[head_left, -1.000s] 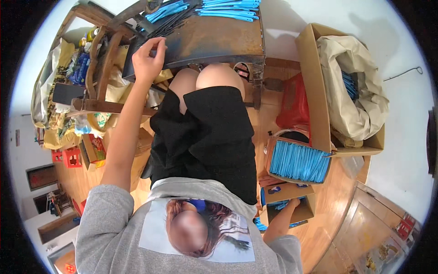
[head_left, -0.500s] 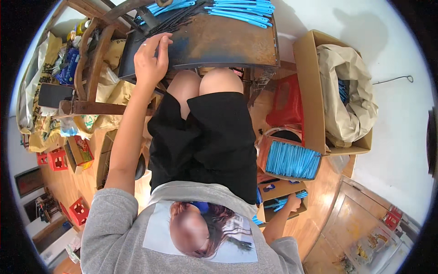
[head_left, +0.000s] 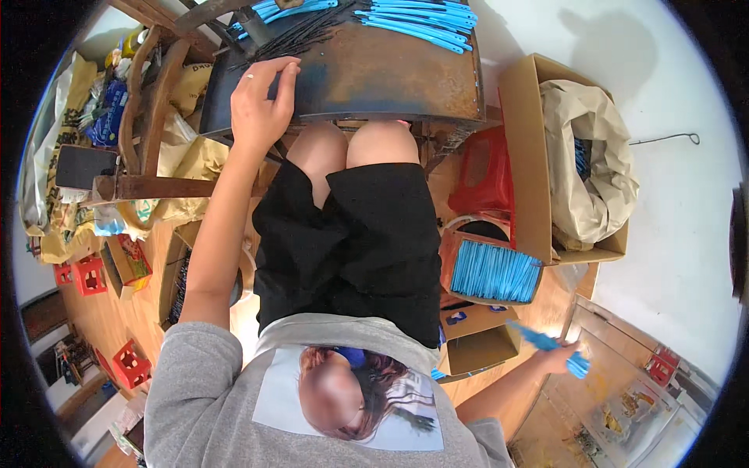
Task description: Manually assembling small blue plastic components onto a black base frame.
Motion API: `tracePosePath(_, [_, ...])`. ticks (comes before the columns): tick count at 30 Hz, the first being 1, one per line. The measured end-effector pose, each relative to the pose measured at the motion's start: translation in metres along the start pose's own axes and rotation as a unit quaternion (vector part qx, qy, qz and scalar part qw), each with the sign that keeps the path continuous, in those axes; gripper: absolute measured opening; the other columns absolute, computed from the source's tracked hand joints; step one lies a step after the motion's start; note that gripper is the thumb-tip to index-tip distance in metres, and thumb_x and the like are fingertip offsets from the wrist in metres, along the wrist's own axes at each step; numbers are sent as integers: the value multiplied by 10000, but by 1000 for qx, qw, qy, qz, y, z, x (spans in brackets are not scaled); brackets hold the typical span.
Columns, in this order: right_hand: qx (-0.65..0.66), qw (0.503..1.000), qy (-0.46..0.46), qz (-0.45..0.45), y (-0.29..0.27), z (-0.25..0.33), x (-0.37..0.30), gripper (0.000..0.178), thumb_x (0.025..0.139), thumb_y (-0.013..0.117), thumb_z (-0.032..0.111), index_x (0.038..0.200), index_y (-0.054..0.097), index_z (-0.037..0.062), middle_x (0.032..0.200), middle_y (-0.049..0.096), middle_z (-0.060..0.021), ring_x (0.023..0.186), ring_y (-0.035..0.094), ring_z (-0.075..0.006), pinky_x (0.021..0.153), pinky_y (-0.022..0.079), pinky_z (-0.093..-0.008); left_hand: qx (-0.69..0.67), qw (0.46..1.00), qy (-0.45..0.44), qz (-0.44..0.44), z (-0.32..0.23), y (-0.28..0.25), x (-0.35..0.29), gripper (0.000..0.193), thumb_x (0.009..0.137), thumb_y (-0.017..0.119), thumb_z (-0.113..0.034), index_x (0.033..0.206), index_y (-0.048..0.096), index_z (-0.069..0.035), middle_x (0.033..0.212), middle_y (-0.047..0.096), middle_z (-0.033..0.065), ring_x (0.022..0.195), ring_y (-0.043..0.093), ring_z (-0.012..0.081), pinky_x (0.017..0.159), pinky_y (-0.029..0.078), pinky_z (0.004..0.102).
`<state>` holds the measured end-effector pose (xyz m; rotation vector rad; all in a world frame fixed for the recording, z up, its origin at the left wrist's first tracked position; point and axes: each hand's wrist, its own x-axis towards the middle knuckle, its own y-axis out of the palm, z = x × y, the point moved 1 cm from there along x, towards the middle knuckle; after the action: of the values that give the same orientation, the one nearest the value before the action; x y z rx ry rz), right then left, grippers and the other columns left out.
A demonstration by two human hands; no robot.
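Note:
My right hand (head_left: 560,359), reaching out low on the right, is closed round a bundle of blue plastic strips (head_left: 538,340) that stick out past both sides of the fist. Left of it is an open cardboard box (head_left: 477,351), low beside my hip. My left hand (head_left: 264,101) rests at the front left of a rusty metal worktop (head_left: 390,70). Its thumb and fingertips come together, and nothing shows in them. Just beyond it lie thin black strips (head_left: 312,37). Flat blue strips (head_left: 421,23) with holed ends are spread at the worktop's back.
A container (head_left: 495,271) packed with upright blue strips stands right of my thigh. Behind it are a red plastic stool (head_left: 482,175) and a tall carton (head_left: 523,156) lined with brown paper (head_left: 589,125). A wooden chair frame (head_left: 148,187) and a phone-like dark slab (head_left: 86,167) are at left.
My right hand has come up out of the small cardboard box and moved right, carrying a bundle of blue strips. My left hand has barely moved.

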<state>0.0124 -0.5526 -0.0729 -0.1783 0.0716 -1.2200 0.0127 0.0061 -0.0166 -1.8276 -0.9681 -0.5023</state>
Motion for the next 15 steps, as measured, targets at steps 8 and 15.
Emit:
tracePosePath(8, [435,707,-167,531,154,163,-163,288,902,521,235,688,377,107,588,392,11,567,416,-114,564,392,-266,-25,1000,11,-4,-9,6,-4,90,781,620,-24,869,634,-35,819,645,106,758,621,274,675,491,327])
tracePosePath(15, [308,670,-201,644,226,160,-286,134,792,678,67,826,549,63,693,609,-38,547,557,-110,563,490,-285,-58,998,35,1,-20,2,-10,101,791,622,-7,889,641,-26,831,648,104,744,630,227,659,498,292])
